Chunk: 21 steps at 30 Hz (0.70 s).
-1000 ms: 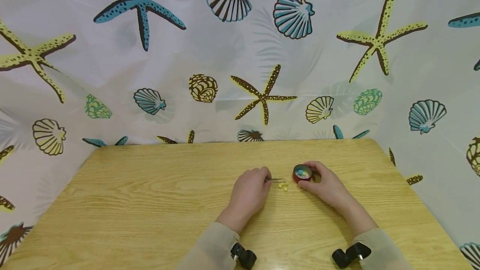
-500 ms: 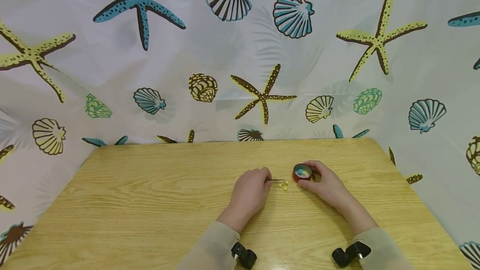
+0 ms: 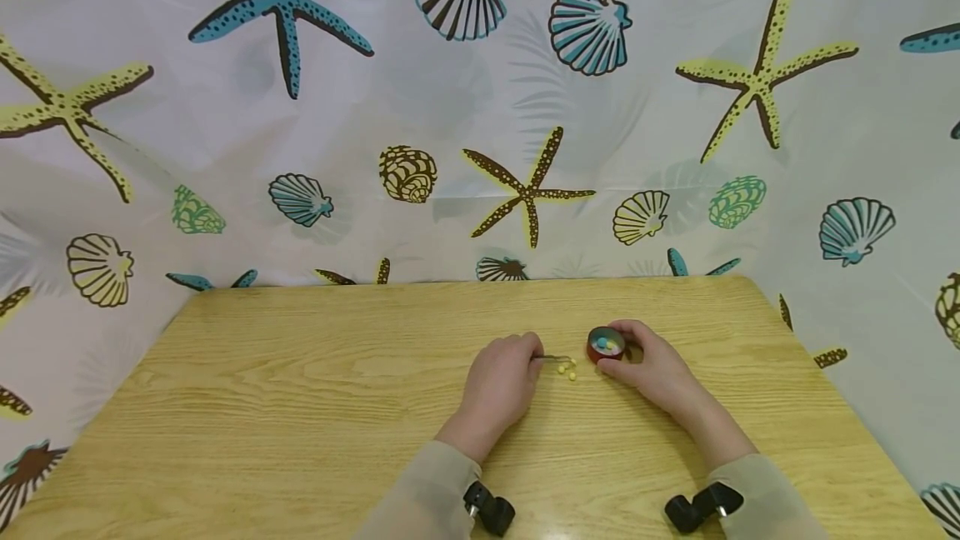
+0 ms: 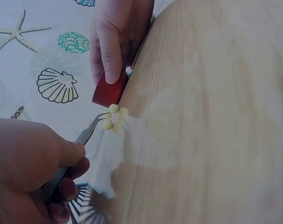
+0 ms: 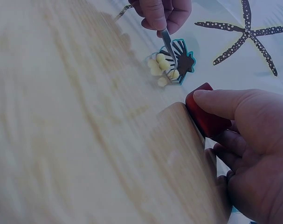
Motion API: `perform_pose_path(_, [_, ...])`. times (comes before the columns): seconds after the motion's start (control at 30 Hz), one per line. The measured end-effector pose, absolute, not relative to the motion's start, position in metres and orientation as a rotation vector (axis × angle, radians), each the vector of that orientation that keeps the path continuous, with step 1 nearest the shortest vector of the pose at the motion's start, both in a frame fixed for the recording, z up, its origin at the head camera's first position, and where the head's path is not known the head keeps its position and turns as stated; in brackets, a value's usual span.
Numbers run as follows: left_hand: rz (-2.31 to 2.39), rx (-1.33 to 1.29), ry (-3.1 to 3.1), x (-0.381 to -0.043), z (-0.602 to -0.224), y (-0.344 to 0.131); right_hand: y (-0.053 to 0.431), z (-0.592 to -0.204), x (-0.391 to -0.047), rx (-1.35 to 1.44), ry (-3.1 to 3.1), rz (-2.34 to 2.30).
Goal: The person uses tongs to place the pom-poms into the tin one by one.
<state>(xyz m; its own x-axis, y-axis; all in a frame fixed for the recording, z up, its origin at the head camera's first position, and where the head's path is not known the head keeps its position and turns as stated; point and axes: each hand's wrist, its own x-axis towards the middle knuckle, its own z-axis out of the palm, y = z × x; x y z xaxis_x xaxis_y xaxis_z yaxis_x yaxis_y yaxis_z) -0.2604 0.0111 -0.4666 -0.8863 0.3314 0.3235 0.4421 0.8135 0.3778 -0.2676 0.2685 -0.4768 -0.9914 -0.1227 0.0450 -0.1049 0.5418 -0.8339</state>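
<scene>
My left hand (image 3: 498, 383) pinches a pair of bent-tip metal tweezers (image 3: 552, 357) between thumb and fingers. The tweezer tips point right and meet one of several small yellow balls (image 3: 572, 376) lying in a loose cluster on the table. In the right wrist view, a ball (image 5: 173, 74) sits right at the tips. Just right of the cluster, my right hand (image 3: 652, 369) grips a small round red container (image 3: 605, 359), thumb in front and fingers behind. It stands tilted towards me, its dark opening showing blue and yellow pieces inside.
The wood-grain table (image 3: 300, 407) stretches wide to the left of my hands. A white cloth (image 3: 465, 98) printed with starfish and shells hangs behind and along the sides. Each sleeve carries a black wrist mount (image 3: 489, 510).
The tweezer prongs, spread among the yellow balls half a second ago, now look closer together at one ball. My right hand and the red container have stayed in place.
</scene>
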Motion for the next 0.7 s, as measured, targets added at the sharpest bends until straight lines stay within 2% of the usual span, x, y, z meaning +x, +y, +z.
perform_pose_path(0.7, [-0.717,-0.560,-2.653,-0.260,-0.450,0.010,0.269,-0.477,-0.268,-0.187,2.731,-1.476])
